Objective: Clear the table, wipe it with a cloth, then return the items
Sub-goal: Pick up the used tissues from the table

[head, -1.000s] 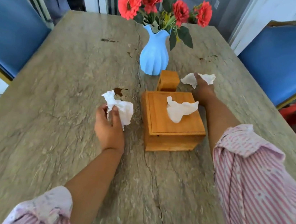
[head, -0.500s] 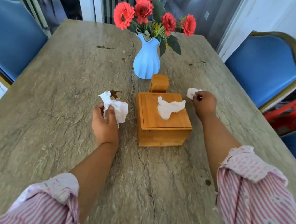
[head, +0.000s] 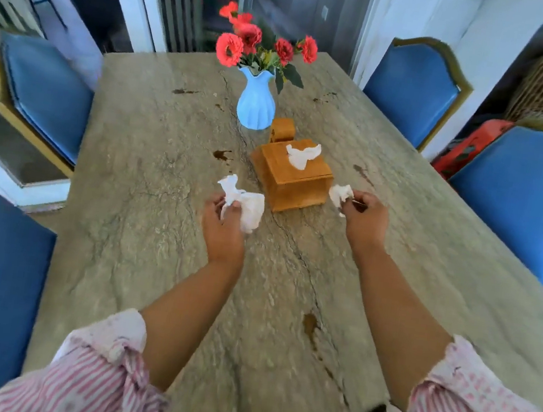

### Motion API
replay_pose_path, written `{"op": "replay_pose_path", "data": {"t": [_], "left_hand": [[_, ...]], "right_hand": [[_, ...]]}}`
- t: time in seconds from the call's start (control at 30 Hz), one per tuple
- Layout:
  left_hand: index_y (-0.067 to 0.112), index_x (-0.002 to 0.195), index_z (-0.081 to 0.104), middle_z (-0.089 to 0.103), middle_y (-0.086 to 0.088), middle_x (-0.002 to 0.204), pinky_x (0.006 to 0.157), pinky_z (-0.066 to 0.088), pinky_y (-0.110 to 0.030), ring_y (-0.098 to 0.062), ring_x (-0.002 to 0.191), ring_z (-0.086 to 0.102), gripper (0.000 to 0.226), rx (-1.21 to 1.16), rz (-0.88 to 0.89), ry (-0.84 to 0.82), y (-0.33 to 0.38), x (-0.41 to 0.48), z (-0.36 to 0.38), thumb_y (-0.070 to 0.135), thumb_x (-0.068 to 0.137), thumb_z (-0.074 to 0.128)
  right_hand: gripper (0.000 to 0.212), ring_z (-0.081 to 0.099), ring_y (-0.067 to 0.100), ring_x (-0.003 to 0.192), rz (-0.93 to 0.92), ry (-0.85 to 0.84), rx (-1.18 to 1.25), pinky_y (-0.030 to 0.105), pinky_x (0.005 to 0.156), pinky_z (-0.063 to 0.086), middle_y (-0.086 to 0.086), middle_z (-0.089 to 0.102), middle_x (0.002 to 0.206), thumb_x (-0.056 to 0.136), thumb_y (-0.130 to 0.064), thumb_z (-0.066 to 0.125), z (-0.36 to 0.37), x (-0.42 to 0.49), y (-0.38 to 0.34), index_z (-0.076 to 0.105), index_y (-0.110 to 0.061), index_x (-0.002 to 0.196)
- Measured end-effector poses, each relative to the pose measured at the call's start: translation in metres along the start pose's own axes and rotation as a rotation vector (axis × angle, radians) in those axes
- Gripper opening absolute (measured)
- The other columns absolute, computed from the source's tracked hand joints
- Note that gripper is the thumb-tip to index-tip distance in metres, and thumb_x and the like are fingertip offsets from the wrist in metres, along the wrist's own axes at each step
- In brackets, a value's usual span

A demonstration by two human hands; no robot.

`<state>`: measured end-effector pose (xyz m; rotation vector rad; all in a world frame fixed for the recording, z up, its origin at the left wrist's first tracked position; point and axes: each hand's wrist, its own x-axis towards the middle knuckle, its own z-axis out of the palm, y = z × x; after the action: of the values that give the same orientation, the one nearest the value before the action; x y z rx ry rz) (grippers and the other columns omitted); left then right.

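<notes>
My left hand [head: 223,230] grips a crumpled white tissue [head: 245,207] just left of the wooden tissue box [head: 292,181]. My right hand [head: 363,219] pinches a smaller crumpled tissue [head: 339,194] right of the box's near corner. A fresh tissue [head: 302,154] pokes out of the box lid. Behind the box stands a small wooden holder [head: 282,131], then a light blue vase [head: 255,105] with red flowers [head: 250,40]. All sit on the grey stone table [head: 143,223], which carries brown stains [head: 221,155].
Blue padded chairs stand around the table: two on the left [head: 41,96] and two on the right [head: 413,86]. A red object [head: 467,147] lies beyond the right edge. Another brown spill [head: 311,325] marks the near middle of the table.
My right hand has drawn back from beside the small holder to the near right of the box, carrying its tissue. My left hand keeps its tissue. The view has pulled back and up.
</notes>
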<state>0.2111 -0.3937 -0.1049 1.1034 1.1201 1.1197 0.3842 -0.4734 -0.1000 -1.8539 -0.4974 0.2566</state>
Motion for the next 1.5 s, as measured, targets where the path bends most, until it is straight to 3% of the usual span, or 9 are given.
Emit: {"op": "replay_pose_path", "data": {"t": [0.17, 0.3, 0.4, 0.53, 0.63, 0.87, 1.07, 1.37, 1.5], "left_hand": [[0.009, 0.129, 0.047, 0.057, -0.003, 0.11, 0.073, 0.052, -0.021, -0.019, 0.099, 0.058, 0.04, 0.026, -0.115, -0.288, 0.017, -0.053, -0.035, -0.001, 0.09, 0.05], [0.009, 0.122, 0.055, 0.061, -0.011, 0.112, 0.074, 0.051, -0.03, -0.021, 0.094, 0.059, 0.035, 0.142, -0.261, -0.397, 0.016, -0.084, -0.064, -0.001, 0.09, 0.05], [0.015, 0.113, 0.058, 0.064, -0.009, 0.105, 0.063, 0.047, -0.027, -0.019, 0.082, 0.059, 0.027, 0.176, -0.378, -0.499, 0.014, -0.106, -0.083, 0.003, 0.089, 0.051], [0.013, 0.112, 0.059, 0.064, -0.006, 0.091, 0.049, 0.046, -0.016, -0.013, 0.069, 0.059, 0.022, 0.025, -0.546, -0.68, 0.018, -0.147, -0.1, 0.016, 0.095, 0.046], [0.013, 0.108, 0.063, 0.067, -0.01, 0.097, 0.056, 0.047, -0.019, -0.01, 0.07, 0.063, 0.027, 0.013, -0.565, -0.832, 0.013, -0.18, -0.108, 0.029, 0.096, 0.046], [0.019, 0.095, 0.058, 0.061, 0.0, 0.076, 0.04, 0.042, -0.01, 0.003, 0.043, 0.059, 0.022, 0.164, -0.554, -0.838, -0.012, -0.267, -0.131, -0.001, 0.089, 0.053], [0.028, 0.083, 0.06, 0.064, -0.002, 0.085, 0.064, 0.044, -0.025, -0.012, 0.072, 0.059, 0.021, 0.367, -0.467, -0.922, -0.045, -0.321, -0.157, 0.007, 0.088, 0.058], [0.011, 0.112, 0.061, 0.066, -0.013, 0.109, 0.085, 0.049, -0.036, -0.03, 0.101, 0.062, 0.022, 0.767, -0.448, -0.923, -0.179, -0.334, -0.178, 0.013, 0.09, 0.056], [0.011, 0.114, 0.061, 0.067, -0.012, 0.112, 0.081, 0.047, -0.031, -0.029, 0.103, 0.062, 0.027, 0.922, -0.408, -0.847, -0.253, -0.322, -0.181, 0.016, 0.088, 0.058]], "right_hand": [[0.011, 0.058, 0.01, 0.067, 0.084, -0.044, 0.217, 0.024, 0.064, 0.046, 0.004, 0.066, 0.076, 0.087, -0.008, 0.062, -0.011, -0.103, -0.02, 0.067, -0.015, 0.081], [0.011, 0.066, 0.017, 0.078, 0.139, -0.169, 0.44, 0.028, 0.077, 0.055, 0.006, 0.071, 0.086, 0.087, -0.004, 0.062, -0.017, -0.177, -0.029, 0.069, -0.013, 0.084], [0.013, 0.066, 0.011, 0.072, 0.226, -0.235, 0.561, 0.02, 0.066, 0.052, 0.003, 0.072, 0.083, 0.086, -0.001, 0.062, -0.025, -0.222, -0.027, 0.067, -0.012, 0.09], [0.017, 0.065, 0.005, 0.07, 0.237, -0.217, 0.474, 0.019, 0.066, 0.049, -0.004, 0.072, 0.078, 0.082, -0.003, 0.068, -0.044, -0.265, -0.018, 0.067, -0.02, 0.085], [0.016, 0.058, 0.005, 0.067, 0.198, -0.207, 0.329, 0.02, 0.07, 0.047, -0.011, 0.067, 0.069, 0.079, -0.008, 0.073, -0.068, -0.292, -0.007, 0.069, -0.023, 0.077], [0.036, 0.049, 0.01, 0.075, 0.29, -0.167, 0.144, 0.024, 0.071, 0.04, -0.006, 0.056, 0.088, 0.068, -0.013, 0.083, -0.135, -0.36, 0.038, 0.061, -0.022, 0.096], [0.007, 0.051, 0.01, 0.068, 0.461, 0.035, 0.357, 0.02, 0.059, 0.042, -0.003, 0.058, 0.077, 0.089, -0.015, 0.062, -0.18, -0.407, 0.091, 0.063, -0.02, 0.093], [0.015, 0.053, 0.012, 0.077, 0.668, 0.122, 0.125, 0.024, 0.065, 0.044, -0.004, 0.057, 0.085, 0.095, -0.019, 0.05, -0.157, -0.438, 0.208, 0.061, -0.017, 0.104], [0.013, 0.052, 0.016, 0.073, 0.717, 0.135, 0.076, 0.03, 0.07, 0.044, 0.0, 0.057, 0.08, 0.092, -0.016, 0.051, -0.128, -0.442, 0.273, 0.062, -0.017, 0.097]]}}
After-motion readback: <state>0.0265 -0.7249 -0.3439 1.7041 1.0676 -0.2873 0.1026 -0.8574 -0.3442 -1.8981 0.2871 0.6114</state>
